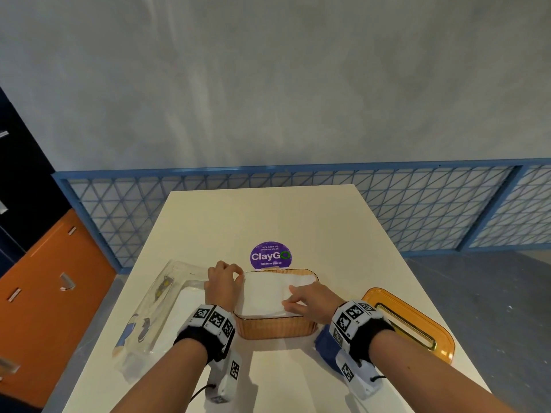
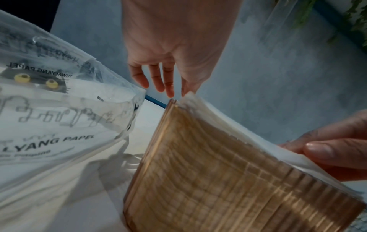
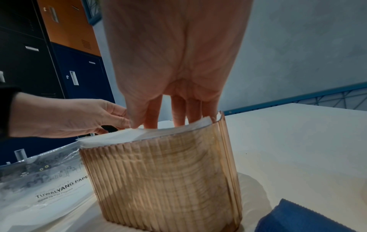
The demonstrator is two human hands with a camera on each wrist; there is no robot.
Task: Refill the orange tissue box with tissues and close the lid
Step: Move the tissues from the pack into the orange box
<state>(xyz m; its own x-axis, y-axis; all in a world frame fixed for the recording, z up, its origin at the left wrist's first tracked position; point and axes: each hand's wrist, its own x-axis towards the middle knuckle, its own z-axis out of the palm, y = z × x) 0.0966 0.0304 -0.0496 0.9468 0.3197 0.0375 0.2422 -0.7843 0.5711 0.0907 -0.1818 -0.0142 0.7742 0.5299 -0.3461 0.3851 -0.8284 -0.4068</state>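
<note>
The orange ribbed tissue box [image 1: 277, 327] stands lidless mid-table, filled to the rim with a stack of white tissues [image 1: 265, 293]. My left hand [image 1: 235, 277] is at the box's far left corner. Its loosely hanging fingertips [image 2: 168, 91] touch the rim and the corner of the stack. My right hand [image 1: 290, 299] lies on top of the tissues near the front right, and its straight fingers [image 3: 178, 116] press down into the stack. The orange lid [image 1: 411, 323], with its slot, lies flat on the table to the right of the box.
A clear plastic tissue bag [image 1: 155, 308], partly full, lies left of the box. A folded blue cloth [image 1: 325, 342] sits under my right wrist. A purple round sticker [image 1: 269, 255] is behind the box. Lockers [image 1: 44, 278] stand at the left, and a blue mesh railing [image 1: 417, 204] runs behind the table.
</note>
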